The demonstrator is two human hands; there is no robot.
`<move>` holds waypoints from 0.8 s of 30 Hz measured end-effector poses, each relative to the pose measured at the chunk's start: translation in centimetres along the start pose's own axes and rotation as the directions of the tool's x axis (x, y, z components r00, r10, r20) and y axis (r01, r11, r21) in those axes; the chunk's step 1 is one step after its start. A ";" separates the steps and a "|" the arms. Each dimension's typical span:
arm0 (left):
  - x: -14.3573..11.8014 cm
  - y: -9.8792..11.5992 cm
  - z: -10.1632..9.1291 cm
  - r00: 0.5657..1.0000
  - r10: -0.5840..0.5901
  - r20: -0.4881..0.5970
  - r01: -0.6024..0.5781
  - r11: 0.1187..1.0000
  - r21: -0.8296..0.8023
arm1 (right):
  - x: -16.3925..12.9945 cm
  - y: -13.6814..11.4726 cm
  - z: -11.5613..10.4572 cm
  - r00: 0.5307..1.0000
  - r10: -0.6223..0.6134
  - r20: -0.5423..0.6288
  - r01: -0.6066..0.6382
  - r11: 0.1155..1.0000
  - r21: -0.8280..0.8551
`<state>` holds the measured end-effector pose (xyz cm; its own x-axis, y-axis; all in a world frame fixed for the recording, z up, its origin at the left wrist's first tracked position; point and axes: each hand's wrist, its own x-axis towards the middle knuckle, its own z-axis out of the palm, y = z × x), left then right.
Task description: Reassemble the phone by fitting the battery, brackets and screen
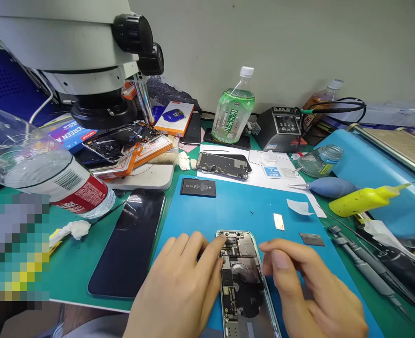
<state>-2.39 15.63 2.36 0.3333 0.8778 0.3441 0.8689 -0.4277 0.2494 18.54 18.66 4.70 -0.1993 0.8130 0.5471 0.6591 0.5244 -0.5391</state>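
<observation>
The opened phone [244, 281] is flanked by the left hand [182, 286], fingertips pressed on its top edge, and the right hand [309, 286], fingers loosely together, empty.

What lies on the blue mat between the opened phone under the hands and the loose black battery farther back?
In the head view, the blue mat is bare between the opened phone and the black battery.

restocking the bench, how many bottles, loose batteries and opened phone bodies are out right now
Bottles: 4 (green tea bottle, clear water bottle, yellow squeeze bottle, amber bottle)
Loose batteries: 1 (black battery)
Opened phone bodies: 2 (under the left hand and right hand; farther back:)
Total: 7
</observation>
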 end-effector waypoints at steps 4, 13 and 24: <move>-0.2 0.3 -0.1 1.000 -0.029 -0.011 0.028 0.999 -0.043 | -0.3 0.1 -0.4 0.999 -0.017 0.046 0.016 0.999 0.033; -0.2 0.5 -0.3 0.997 -0.081 0.014 0.082 0.991 -0.111 | -0.4 0.2 0.4 0.997 -0.081 -0.008 0.080 0.989 -0.121; -0.2 0.4 -0.2 0.997 -0.082 0.014 0.083 0.989 -0.122 | -0.7 0.8 0.6 0.989 -0.147 -0.007 0.143 0.974 -0.174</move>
<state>-2.17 15.24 2.59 0.2660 0.9127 0.3102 0.8422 -0.3766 0.3859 18.82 18.71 3.51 -0.2889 0.7257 0.6244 0.7400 0.5831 -0.3352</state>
